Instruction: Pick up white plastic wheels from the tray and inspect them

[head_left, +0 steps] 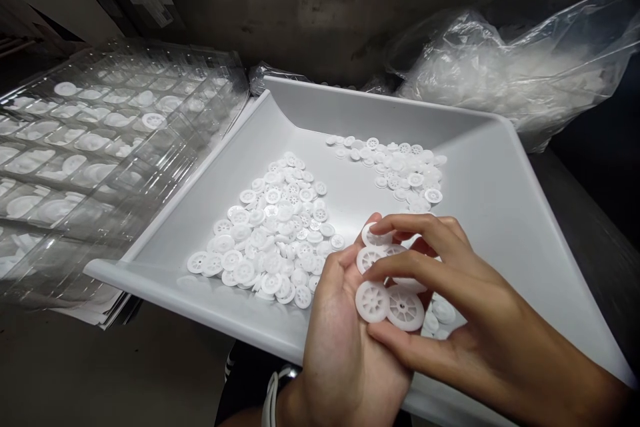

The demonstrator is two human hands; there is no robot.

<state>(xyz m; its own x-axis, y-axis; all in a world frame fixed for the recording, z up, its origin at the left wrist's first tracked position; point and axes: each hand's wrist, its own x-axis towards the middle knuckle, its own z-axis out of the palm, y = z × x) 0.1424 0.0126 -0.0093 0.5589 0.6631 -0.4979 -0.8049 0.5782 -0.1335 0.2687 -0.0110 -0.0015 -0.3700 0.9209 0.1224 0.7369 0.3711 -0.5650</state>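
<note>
My left hand is turned palm up and cupped around several small white plastic wheels with spoked faces. Over the palm, my right hand curves its fingers and thumb around the same wheels and touches them. Some of these wheels are partly hidden behind the right fingers. Both hands are above the front part of a grey tray. Left of them in the tray lies a large pile of similar white wheels. A smaller group of wheels lies farther back, with a few more partly covered below my right hand.
To the left, stacked clear plastic compartment trays hold white parts, with paper sheets under them. A clear plastic bag of whitish contents stands behind the tray at the right. A dark wall rises at the back.
</note>
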